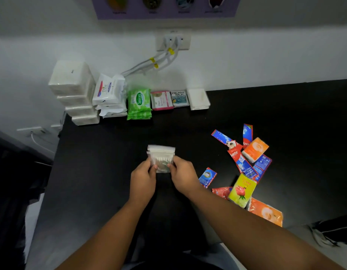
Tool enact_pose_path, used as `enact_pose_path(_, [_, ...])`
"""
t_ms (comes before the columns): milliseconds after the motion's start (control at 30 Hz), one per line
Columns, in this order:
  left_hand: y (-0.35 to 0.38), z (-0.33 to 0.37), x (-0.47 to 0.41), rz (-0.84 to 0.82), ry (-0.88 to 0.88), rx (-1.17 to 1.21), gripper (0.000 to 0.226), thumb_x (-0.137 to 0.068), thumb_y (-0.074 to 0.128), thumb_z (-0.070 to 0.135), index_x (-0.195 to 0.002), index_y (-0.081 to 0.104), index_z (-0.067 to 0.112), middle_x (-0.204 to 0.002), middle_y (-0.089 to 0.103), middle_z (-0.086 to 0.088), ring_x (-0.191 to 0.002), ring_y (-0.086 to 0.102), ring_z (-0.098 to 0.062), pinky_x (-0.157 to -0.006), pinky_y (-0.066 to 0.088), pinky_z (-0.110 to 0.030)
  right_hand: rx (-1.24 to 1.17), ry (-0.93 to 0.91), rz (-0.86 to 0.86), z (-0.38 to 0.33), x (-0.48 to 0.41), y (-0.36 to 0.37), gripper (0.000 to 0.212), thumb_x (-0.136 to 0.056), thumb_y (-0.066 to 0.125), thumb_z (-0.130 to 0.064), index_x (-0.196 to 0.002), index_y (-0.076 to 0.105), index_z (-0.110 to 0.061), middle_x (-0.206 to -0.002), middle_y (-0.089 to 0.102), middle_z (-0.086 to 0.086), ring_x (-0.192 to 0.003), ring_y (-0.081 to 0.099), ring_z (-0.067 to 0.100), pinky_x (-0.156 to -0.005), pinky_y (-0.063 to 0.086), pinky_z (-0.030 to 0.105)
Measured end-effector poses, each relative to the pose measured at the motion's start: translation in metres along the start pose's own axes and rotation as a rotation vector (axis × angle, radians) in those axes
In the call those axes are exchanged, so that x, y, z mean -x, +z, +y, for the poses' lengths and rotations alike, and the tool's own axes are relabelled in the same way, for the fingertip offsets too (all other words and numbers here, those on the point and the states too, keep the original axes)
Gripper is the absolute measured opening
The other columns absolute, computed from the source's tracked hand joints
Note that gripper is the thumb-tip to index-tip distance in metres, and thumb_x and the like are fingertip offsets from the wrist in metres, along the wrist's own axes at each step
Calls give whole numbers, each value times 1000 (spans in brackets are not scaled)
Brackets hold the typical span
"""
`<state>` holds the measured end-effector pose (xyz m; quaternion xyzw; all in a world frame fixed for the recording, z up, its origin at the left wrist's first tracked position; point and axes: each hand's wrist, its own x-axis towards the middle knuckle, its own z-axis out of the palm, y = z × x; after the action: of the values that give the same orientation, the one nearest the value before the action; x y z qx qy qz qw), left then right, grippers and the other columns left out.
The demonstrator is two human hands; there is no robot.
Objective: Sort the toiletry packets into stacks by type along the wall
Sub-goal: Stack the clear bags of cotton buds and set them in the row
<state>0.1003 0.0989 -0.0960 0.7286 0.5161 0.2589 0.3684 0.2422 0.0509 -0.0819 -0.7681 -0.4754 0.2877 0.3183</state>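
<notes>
Both hands hold a small stack of clear cotton-swab packets (161, 155) over the middle of the black table (102, 172). My left hand (143, 177) grips its left edge and my right hand (181, 176) grips its right edge. Sorted stacks line the wall: white tissue packs (73, 90), Dove wipes (108, 92), green Sanicare wipes (139, 104), pink Dove sachets (162, 100), Cream Silk sachets (179, 98) and plain white packets (199, 99). To the right lies a loose pile of toothpaste sachets (242, 160), with orange packets (255, 150) and a yellow packet (242, 190).
A wall socket (173, 39) with white cables (149, 65) sits above the stacks. The table's left edge drops off beside a dark area. A dark bag or cloth (332, 230) lies at the right front corner.
</notes>
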Motion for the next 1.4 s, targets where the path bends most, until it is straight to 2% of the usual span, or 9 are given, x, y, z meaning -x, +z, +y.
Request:
enact_pose_path(133, [19,31,-21,23,-26,46,23,-95,64,11,-115,70,20,-90,71,10,-82,66,-2,-69,44,-6,-30,33,44,13,-23,-27,16,-96,55,-15,-107,67,-13,-99,72,5,-90,66,21,-80,54,36])
enact_pose_path(367, [102,106,-99,164,-37,182,24,-90,71,13,-110,59,17,-93,70,5,-79,65,4,-68,43,-2,-158,9,258,56,-109,-118,19,-94,61,-12,-109,73,-11,-93,73,1,-81,63,9,-73,47,19])
enact_pose_path(500, [153,143,-162,192,114,31,13,-92,66,14,-101,73,11,-96,75,-3,-88,69,-16,-78,43,-14,-109,-10,336,87,-173,-165,17,-92,59,-16,-95,76,-13,-90,74,4,-81,69,17,-77,55,33])
enact_pose_path(733, [207,183,-244,-17,335,-334,36,-85,70,26,-111,67,2,-115,64,-20,-106,60,-34,-88,40,-32,-122,46,359,132,-266,-223,29,-84,64,-23,-74,71,3,-71,68,18,-65,63,24,-69,55,49])
enact_pose_path(933, [235,192,-256,-44,318,-821,34,-89,54,0,-123,59,-1,-152,34,-21,-131,40,-38,-102,37,-39,-319,188,165,155,-293,-221,27,-85,66,-9,-92,67,17,-89,67,34,-79,70,43,-64,57,60])
enact_pose_path(1067, [246,188,-257,-22,372,-1060,31,-91,45,9,-112,67,5,-141,47,-15,-129,40,-39,-101,33,-45,-266,192,157,165,-300,-222,30,-84,70,-12,-93,67,17,-92,68,34,-79,70,44,-62,58,58])
enact_pose_path(1167, [251,182,-257,49,484,-1100,35,-81,36,9,-88,70,9,-109,65,-12,-104,57,-37,-85,42,-43,-169,166,169,167,-309,-224,27,-82,68,-12,-88,70,14,-84,71,27,-73,71,38,-61,59,54])
enact_pose_path(1267, [253,171,-260,80,549,-1081,16,-76,52,13,-81,67,10,-79,65,-9,-88,60,-35,-78,40,-42,-48,155,168,166,-314,-226,21,-86,65,-14,-93,73,5,-83,72,14,-70,69,23,-54,58,27])
enact_pose_path(1400, [250,168,-262,62,518,-1106,17,-74,67,16,-89,67,9,-84,65,-9,-95,59,-37,-81,23,-43,83,124,156,169,-318,-225,17,-90,64,-19,-91,71,-4,-81,67,5,-60,54,8,-42,34,13])
